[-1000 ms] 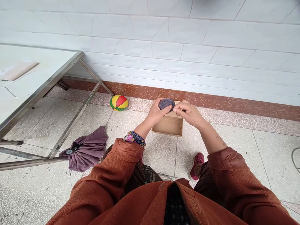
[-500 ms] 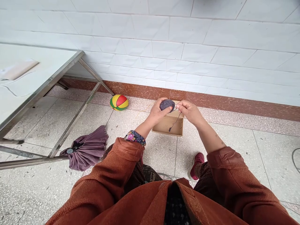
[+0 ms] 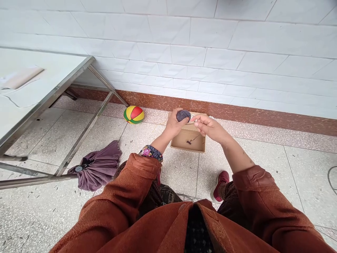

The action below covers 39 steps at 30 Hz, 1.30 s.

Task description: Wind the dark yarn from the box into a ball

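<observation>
A ball of dark grey-purple yarn (image 3: 183, 115) rests in my left hand (image 3: 173, 124), with the fingers wrapped round it. Just to the right, my right hand (image 3: 209, 128) pinches a strand of the yarn between thumb and finger. From this hand a thin strand hangs down to a small dark bundle (image 3: 189, 142), seen over the inside of the box. Below both hands an open cardboard box (image 3: 181, 146) stands on the floor, its raised lid partly hidden behind the hands.
A yellow, red and green ball (image 3: 134, 115) lies by the wall. A folded purple umbrella (image 3: 100, 167) leans at the metal-framed table (image 3: 79, 66) on the left. My red shoe (image 3: 219, 184) is right of the box. A dark cable (image 3: 332, 179) lies far right.
My left hand has shifted slightly left with the yarn ball. My right hand has turned and moved a little left, and the dangling bundle has swung left.
</observation>
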Each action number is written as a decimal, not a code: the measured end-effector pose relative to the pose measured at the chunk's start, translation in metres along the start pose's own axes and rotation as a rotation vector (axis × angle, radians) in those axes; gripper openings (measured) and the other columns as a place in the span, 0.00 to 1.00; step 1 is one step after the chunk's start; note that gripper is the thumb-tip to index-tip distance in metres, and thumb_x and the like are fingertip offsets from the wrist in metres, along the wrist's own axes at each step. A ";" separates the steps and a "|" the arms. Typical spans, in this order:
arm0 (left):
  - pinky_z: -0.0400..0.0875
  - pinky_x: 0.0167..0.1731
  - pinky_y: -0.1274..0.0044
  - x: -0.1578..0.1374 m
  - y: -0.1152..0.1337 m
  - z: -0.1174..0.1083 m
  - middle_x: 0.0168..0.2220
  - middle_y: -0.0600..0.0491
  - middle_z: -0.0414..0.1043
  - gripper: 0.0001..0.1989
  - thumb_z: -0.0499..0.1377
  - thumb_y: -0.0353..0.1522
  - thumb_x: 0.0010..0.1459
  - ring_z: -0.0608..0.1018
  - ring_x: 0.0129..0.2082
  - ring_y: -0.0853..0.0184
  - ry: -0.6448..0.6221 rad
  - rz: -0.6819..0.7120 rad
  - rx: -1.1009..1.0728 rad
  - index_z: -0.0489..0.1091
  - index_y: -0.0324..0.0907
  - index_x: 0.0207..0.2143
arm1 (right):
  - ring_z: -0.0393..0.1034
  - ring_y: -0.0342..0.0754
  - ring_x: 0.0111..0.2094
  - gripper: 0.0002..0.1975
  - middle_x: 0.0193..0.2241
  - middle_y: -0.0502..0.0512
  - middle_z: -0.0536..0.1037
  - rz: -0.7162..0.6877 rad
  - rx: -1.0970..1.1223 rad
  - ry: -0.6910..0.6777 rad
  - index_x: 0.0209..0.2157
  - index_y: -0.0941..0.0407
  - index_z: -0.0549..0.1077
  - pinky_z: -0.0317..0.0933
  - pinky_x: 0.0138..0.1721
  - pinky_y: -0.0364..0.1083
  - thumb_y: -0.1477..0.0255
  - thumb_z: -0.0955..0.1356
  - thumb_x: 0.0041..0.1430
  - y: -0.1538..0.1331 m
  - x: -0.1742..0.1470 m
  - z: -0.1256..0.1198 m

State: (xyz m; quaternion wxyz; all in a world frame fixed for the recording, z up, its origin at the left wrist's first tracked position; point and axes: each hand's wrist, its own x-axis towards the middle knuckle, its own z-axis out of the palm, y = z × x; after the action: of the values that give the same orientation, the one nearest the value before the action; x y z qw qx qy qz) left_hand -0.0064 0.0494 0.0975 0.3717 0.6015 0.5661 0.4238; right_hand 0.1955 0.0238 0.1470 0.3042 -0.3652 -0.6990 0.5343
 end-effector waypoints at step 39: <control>0.69 0.28 0.79 -0.023 0.019 -0.013 0.48 0.47 0.72 0.34 0.65 0.38 0.48 0.76 0.36 0.66 -0.532 -0.191 -0.503 0.64 0.50 0.59 | 0.66 0.47 0.33 0.10 0.31 0.51 0.74 -0.162 -0.240 0.348 0.34 0.53 0.72 0.59 0.37 0.46 0.64 0.64 0.65 0.008 0.007 0.003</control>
State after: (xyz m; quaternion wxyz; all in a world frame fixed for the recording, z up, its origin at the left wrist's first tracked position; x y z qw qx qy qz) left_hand -0.0114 0.0249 0.1174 0.6796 0.5249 0.3815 0.3421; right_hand 0.1909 0.0298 0.1385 0.4165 -0.4281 -0.7216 0.3500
